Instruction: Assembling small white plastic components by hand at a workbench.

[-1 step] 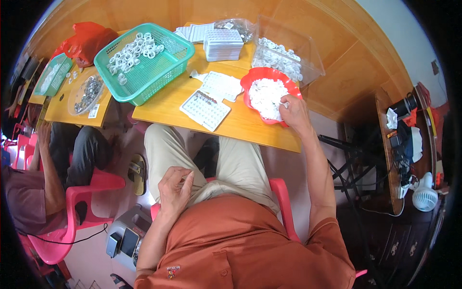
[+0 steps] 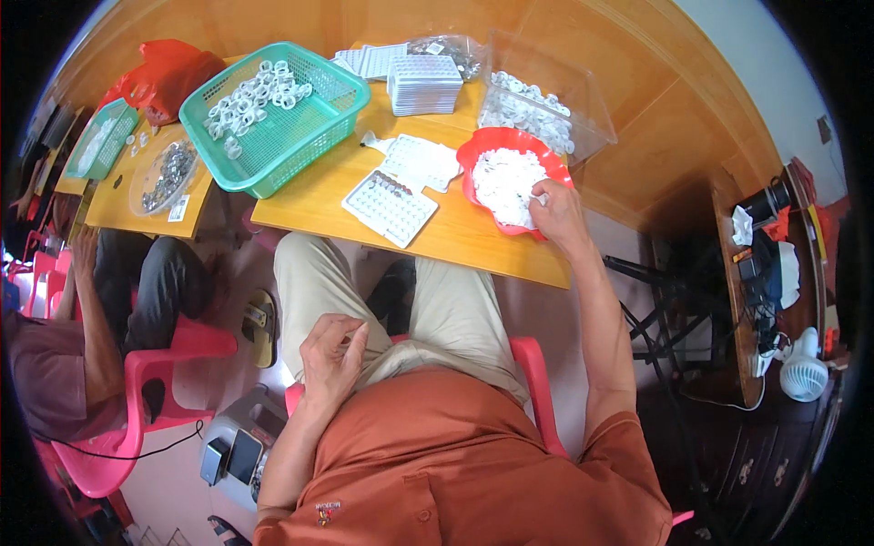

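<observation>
Right hand (image 2: pixel 557 211) is at the red bowl (image 2: pixel 481 155) of small white parts near the table's near-right edge, fingers curled in, grip unclear, while the left hand (image 2: pixel 330 357) rests loosely cupped, apparently empty, on the lap, well apart.

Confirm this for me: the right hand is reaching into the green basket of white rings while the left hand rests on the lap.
Not quite. In the head view the right hand reaches into the red bowl of small white pieces, not the green basket. The left hand does rest on the lap.
</observation>
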A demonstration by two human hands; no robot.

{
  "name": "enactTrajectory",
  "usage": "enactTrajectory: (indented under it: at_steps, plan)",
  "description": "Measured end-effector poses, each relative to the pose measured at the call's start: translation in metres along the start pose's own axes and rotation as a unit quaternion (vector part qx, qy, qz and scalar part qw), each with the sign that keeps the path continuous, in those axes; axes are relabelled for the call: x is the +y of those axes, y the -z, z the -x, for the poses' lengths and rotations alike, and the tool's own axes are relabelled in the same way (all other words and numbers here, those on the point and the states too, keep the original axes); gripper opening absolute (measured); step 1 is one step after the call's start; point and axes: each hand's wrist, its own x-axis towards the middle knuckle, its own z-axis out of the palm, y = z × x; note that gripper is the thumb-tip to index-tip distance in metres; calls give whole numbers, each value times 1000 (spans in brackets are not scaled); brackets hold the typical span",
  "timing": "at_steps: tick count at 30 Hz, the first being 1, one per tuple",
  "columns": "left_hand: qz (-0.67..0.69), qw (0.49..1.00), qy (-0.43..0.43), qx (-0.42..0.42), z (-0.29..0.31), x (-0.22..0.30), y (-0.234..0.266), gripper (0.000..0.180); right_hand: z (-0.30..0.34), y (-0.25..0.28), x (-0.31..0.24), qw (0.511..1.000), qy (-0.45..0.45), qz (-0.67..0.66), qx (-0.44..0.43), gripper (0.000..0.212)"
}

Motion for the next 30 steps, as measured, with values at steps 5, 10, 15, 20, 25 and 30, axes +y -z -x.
enactTrajectory:
  at_steps: [5, 10, 15, 20, 25, 30]
  plan:
    - [1, 1000, 0, 5, 0, -2, -3, 6, 1, -3, 5, 998, 59, -11, 25, 15]
    - [20, 1000, 10, 6, 1, 1, -4, 7, 1, -2, 3, 998, 53, -36, 5, 14]
    - [20, 1000, 1, 0, 1, 1, -5, 7, 1, -2, 1, 998, 35, -59, 9, 19]
    - [46, 999, 25, -1, 0, 6, -6, 6, 4, -1, -3, 989, -34, -141, -7, 21]
    - [112, 991, 66, -9, -1, 8, -9, 6, 9, -5, -13, 964, -67, -255, 16, 18]
    - [122, 991, 51, -31, -5, 17, -11, 6, 19, 4, -26, 935, -76, -345, -16, 19]
